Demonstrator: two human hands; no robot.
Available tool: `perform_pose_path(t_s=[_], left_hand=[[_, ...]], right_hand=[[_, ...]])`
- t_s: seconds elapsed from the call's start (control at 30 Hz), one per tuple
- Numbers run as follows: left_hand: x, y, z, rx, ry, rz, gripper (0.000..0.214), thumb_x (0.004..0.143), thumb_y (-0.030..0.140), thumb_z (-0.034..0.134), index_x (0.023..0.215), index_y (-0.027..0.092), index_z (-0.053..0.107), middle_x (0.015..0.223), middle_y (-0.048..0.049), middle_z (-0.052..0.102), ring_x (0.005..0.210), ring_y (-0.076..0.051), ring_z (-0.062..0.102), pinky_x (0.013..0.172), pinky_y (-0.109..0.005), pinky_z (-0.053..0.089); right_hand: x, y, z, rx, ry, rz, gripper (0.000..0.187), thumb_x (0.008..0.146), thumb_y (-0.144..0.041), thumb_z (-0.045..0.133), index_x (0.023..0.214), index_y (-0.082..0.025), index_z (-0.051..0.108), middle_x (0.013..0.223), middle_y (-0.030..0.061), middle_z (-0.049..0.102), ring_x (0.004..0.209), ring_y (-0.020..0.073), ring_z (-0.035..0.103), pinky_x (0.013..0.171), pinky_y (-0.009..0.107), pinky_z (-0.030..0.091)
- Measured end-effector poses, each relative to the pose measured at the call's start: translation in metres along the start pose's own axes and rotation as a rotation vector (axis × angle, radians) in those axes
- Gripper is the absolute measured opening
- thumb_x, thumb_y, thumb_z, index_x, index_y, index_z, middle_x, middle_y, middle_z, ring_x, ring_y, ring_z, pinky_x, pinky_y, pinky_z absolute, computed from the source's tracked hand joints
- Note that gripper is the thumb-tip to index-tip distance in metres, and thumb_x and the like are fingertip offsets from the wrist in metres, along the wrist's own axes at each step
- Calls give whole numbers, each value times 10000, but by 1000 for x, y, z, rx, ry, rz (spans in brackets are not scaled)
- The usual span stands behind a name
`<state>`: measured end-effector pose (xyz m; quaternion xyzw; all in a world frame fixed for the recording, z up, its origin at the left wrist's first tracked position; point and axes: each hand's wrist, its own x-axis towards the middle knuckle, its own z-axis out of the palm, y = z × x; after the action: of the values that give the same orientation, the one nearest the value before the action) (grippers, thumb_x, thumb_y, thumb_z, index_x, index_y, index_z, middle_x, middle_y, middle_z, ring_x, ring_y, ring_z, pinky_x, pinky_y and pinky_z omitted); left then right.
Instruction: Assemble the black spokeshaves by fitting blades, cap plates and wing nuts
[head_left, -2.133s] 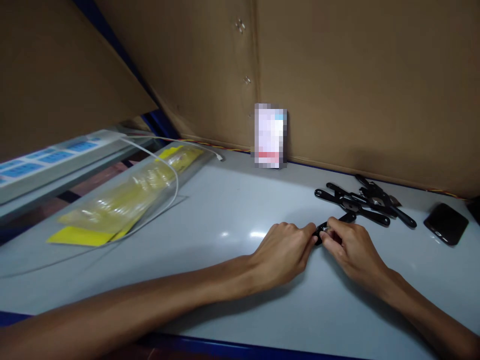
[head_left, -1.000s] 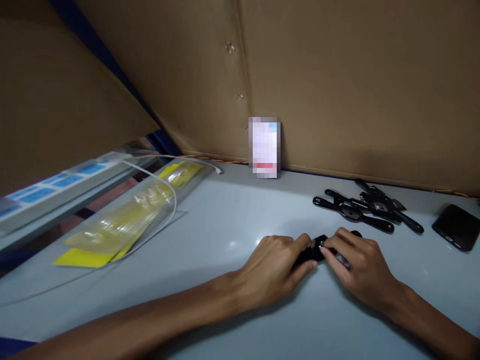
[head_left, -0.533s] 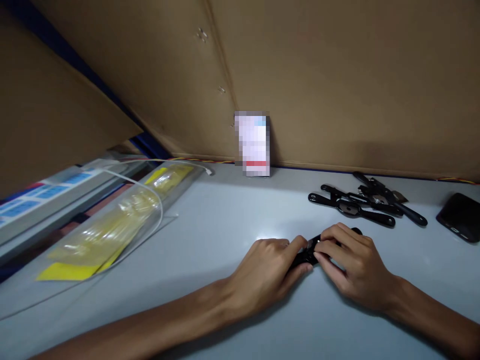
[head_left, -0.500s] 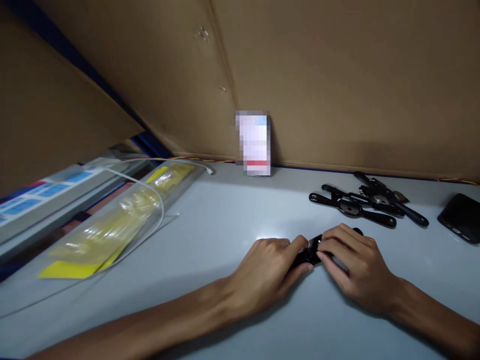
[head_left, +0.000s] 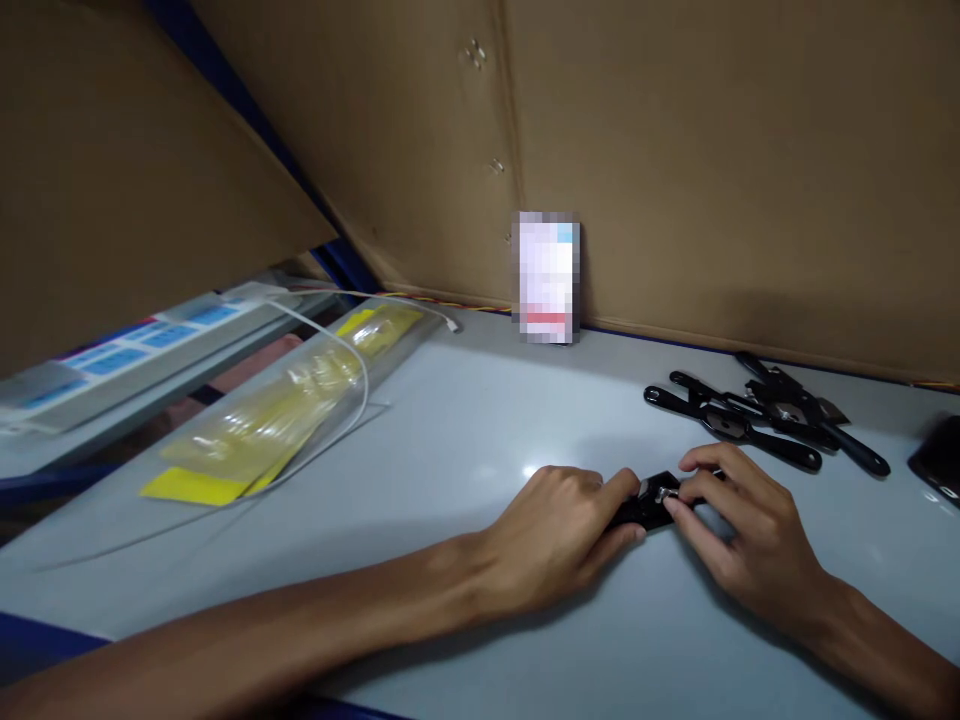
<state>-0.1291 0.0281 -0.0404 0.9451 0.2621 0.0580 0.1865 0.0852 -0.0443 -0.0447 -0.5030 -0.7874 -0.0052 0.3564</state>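
Observation:
Both my hands rest on the pale grey table (head_left: 450, 440) and meet over one small black tool (head_left: 651, 505) with a shiny metal bit at its middle. My left hand (head_left: 559, 535) is closed round the tool's left end. My right hand (head_left: 739, 525) pinches the metal bit and covers the right end. Most of the tool is hidden by my fingers.
A loose heap of several more black tools (head_left: 765, 420) lies just behind my right hand. A dark phone (head_left: 937, 460) sits at the right edge. Clear bags with yellow contents (head_left: 292, 400) and a white cable (head_left: 352, 350) lie left. Cardboard walls (head_left: 675, 150) close the back, with a blurred card (head_left: 547, 278) leaning there.
My hands stay together on the same black tool, shifting only slightly on the table. The view has swung a little, so everything sits further right than half a second ago.

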Motion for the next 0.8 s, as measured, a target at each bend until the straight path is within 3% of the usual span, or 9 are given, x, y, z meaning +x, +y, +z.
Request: perform_pose_path(t_s=[0.13, 0.23, 0.3, 0.4, 0.47, 0.57, 0.67, 0.8], left_hand=[[2, 1, -2, -10, -30, -18, 232, 1009, 333, 498, 1131, 151, 573, 891, -80, 747, 759, -230, 704, 636, -326, 459], [2, 4, -3, -3, -45, -23, 227, 1013, 338, 499, 1118, 150, 573, 847, -63, 733, 735, -221, 692, 621, -318, 438], [3, 5, -4, 12, -56, -29, 240, 1014, 355, 506, 1127, 153, 570, 847, -61, 732, 734, -223, 689, 617, -317, 428], [3, 5, -5, 40, -64, -33, 264, 1012, 382, 514, 1142, 159, 567, 855, -60, 734, 732, -222, 683, 607, -313, 415], [3, 5, -5, 55, -62, -29, 268, 1012, 386, 516, 1144, 158, 567, 848, -58, 732, 727, -220, 681, 600, -313, 409], [3, 5, -6, 57, -61, -27, 267, 1007, 377, 524, 1148, 154, 570, 851, -62, 736, 737, -220, 687, 600, -312, 413], [3, 6, -7, 57, -76, -33, 282, 1005, 384, 526, 1154, 150, 577, 863, -72, 742, 757, -228, 696, 611, -317, 426], [3, 6, -7, 53, -74, -27, 280, 1007, 382, 524, 1159, 153, 581, 861, -65, 739, 755, -226, 697, 616, -319, 434]], right_hand=[[-1, 0, 1, 14, -44, -41, 167, 936, -85, 585, 1038, -189, 667, 1020, 84, 602, 872, 182, 600, 675, 317, 500], [-3, -1, -1, 17, -87, -105, 127, 925, -85, 591, 955, -190, 655, 1081, 96, 584, 897, 190, 580, 684, 324, 488], [-4, 0, -1, -26, -45, -85, 84, 929, -96, 604, 905, -175, 618, 1071, 100, 582, 882, 187, 577, 698, 335, 489], [-6, 3, 0, -68, -13, -65, 71, 946, -131, 619, 1004, -171, 616, 1060, 99, 572, 872, 188, 581, 687, 335, 488], [-7, 5, 1, -39, -58, -103, 151, 954, -142, 616, 1099, -186, 618, 1066, 90, 553, 844, 174, 569, 655, 318, 477], [-9, 7, 3, -16, -84, -138, 112, 966, -121, 586, 1046, -195, 610, 1041, 73, 530, 795, 150, 544, 636, 306, 458], [-12, 9, 3, -52, -25, -74, 79, 972, -117, 578, 1009, -185, 593, 1010, 70, 531, 813, 157, 558, 675, 323, 475], [-14, 10, 0, -29, -86, -130, 234, 975, -111, 557, 1182, -206, 608, 1075, 82, 526, 848, 158, 576, 672, 304, 495]])
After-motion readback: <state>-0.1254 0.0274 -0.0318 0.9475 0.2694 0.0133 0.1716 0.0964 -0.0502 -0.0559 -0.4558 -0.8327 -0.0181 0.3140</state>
